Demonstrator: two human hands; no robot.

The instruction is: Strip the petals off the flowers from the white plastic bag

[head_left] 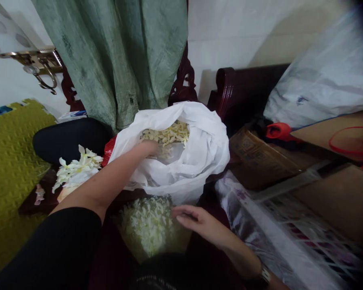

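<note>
Three petal heaps for you, left to right: a loose heap of white flower petals (77,169) on the dark wood surface (39,201); then your left hand (148,147) reaching into the one white plastic bag (205,149), fingers hidden, grip impossible to call, right by the pale petals inside (166,135); and your right hand (196,221), half open, holding nothing visible, just beside the third heap (147,227)

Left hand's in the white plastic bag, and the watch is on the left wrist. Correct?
Not quite: the watch is on the right wrist, behind the right hand, as the head view shows. The left hand is in the white plastic bag, as you said.
</note>
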